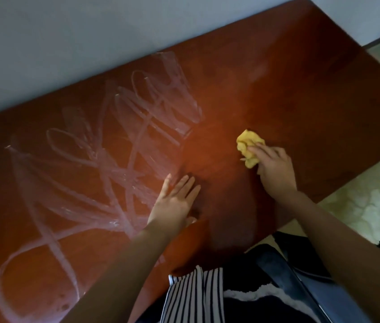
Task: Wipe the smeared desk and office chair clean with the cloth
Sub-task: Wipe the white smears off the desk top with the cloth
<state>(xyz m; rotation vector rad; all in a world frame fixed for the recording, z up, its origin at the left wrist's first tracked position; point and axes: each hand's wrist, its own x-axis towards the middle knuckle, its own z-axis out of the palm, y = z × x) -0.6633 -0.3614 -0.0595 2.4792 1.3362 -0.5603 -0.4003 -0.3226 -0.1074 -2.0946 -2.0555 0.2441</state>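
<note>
The big red-brown desk (300, 94) fills most of the view, with its far edge against the wall. White smears (114, 148) cover the left half of it. They run in a long band from the near left corner up to the middle of the far edge. The right half of the desk looks clean and shiny. The dark office chair (300, 283) sits just below the near edge, on the right side, and only part of it shows.

The left hand (175, 201) lies flat on the desk with its fingers straight. Its fingertips touch the right edge of the smears. The right hand (275, 169) is on the clean half, well apart from the left hand, and its fingers press and grip the yellow cloth (249, 145). The cloth is bunched up and rests on the desk.

So the smears lie to the left of the cloth, and the empty left hand is nearer to them. I think the cloth has to slide left, past the left hand, and then go along the band
</note>
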